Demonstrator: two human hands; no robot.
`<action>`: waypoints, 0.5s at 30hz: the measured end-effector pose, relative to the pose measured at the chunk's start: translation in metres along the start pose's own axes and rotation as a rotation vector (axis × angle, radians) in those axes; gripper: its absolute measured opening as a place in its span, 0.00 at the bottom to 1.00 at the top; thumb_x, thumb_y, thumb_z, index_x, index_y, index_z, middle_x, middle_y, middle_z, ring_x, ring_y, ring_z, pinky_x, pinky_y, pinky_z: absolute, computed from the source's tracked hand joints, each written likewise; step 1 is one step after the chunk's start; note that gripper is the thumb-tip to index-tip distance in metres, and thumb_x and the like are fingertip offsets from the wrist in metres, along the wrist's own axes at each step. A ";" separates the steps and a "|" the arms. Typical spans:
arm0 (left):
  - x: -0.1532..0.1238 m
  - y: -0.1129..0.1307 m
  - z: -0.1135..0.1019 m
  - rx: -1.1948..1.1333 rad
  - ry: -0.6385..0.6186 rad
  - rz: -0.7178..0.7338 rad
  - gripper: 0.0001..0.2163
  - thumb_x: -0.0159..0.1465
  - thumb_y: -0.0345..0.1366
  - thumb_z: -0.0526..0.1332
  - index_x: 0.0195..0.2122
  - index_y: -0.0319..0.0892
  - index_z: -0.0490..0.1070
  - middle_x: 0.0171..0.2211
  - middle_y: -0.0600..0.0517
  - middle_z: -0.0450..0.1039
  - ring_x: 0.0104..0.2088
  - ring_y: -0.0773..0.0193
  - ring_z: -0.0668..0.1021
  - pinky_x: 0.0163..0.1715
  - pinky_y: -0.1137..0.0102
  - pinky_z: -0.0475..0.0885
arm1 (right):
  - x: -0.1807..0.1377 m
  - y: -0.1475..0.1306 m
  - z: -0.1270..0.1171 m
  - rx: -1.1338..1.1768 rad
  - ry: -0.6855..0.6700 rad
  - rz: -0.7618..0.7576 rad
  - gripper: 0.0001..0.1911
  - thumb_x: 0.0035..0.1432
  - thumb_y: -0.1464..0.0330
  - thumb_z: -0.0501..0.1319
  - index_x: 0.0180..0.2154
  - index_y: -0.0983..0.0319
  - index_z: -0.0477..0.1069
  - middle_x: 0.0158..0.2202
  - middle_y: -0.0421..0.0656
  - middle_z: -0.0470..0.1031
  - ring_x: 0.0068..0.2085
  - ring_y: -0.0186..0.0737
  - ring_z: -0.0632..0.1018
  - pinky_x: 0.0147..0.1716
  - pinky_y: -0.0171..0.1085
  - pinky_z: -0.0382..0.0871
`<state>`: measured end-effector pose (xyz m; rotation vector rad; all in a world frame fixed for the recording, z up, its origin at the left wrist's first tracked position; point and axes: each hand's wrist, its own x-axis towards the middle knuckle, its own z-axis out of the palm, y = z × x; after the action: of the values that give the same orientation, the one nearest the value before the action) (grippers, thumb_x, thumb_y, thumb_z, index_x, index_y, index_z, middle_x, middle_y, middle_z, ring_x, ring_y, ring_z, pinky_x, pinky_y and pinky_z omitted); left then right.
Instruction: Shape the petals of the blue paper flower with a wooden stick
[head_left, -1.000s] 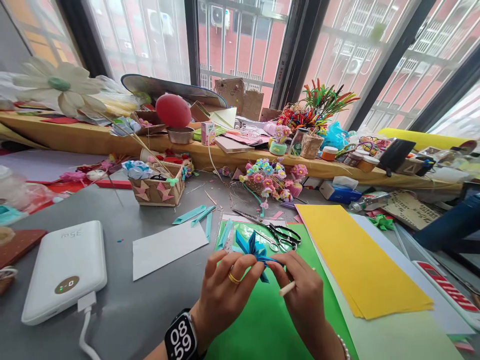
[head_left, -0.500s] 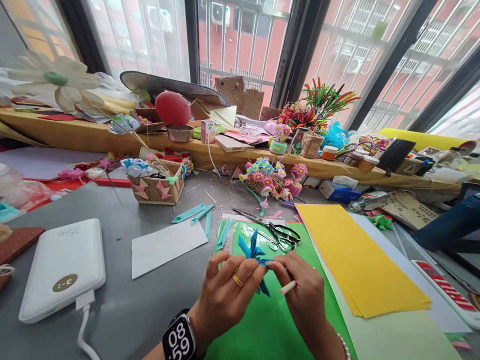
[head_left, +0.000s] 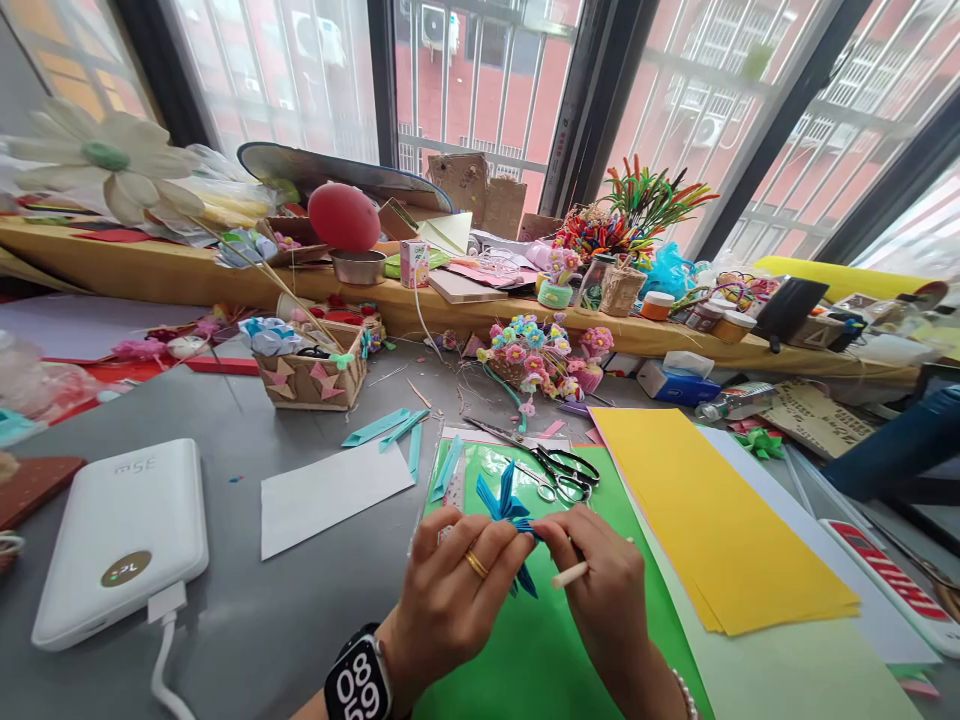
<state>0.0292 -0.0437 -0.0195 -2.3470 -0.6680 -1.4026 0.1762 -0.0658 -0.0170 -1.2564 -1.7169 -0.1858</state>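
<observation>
My left hand (head_left: 461, 580) pinches a folded blue paper flower (head_left: 504, 496) whose pointed petals stick out above and below the fingers. At its right side, the fingertips of my right hand (head_left: 604, 580) grip one petal of the same flower. A thin whitish stick (head_left: 571, 575) is tucked in the right palm, with one end jutting out to the left. Both hands are just above a green sheet (head_left: 487, 660). Beyond the flower lie black-handled scissors (head_left: 566, 470). The flower's middle is partly hidden by my left fingers.
Yellow paper sheets (head_left: 720, 530) lie to the right, a white paper (head_left: 334, 500) and folded turquoise strips (head_left: 375, 428) to the left. A white power bank (head_left: 124, 540) with a cable is far left. A cardboard box (head_left: 315, 375) and a flower basket (head_left: 532, 355) stand behind.
The hands stay almost in place on the blue paper flower. My right fingers and the stick have shifted very slightly left.
</observation>
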 end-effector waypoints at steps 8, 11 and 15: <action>0.001 0.001 0.002 0.017 -0.046 0.024 0.11 0.62 0.24 0.50 0.33 0.35 0.72 0.26 0.49 0.76 0.28 0.64 0.74 0.37 0.65 0.63 | -0.005 0.002 0.005 -0.007 -0.038 0.008 0.18 0.62 0.65 0.51 0.23 0.63 0.70 0.18 0.39 0.69 0.19 0.31 0.69 0.20 0.30 0.58; 0.003 -0.003 0.002 -0.038 -0.084 0.003 0.09 0.62 0.25 0.53 0.32 0.36 0.72 0.26 0.50 0.75 0.28 0.64 0.74 0.34 0.67 0.66 | -0.004 0.003 0.005 0.003 -0.072 0.003 0.18 0.62 0.65 0.51 0.23 0.63 0.70 0.18 0.39 0.68 0.20 0.32 0.69 0.19 0.30 0.58; 0.011 -0.015 0.000 -0.294 -0.104 -0.249 0.07 0.61 0.29 0.56 0.29 0.40 0.72 0.25 0.53 0.73 0.26 0.67 0.74 0.27 0.73 0.69 | 0.004 0.003 -0.005 0.151 -0.128 0.053 0.13 0.60 0.63 0.54 0.28 0.63 0.71 0.22 0.39 0.69 0.22 0.32 0.69 0.20 0.30 0.61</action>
<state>0.0257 -0.0288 -0.0096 -2.6538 -0.8604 -1.5844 0.1815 -0.0648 -0.0131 -1.2227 -1.7690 0.0564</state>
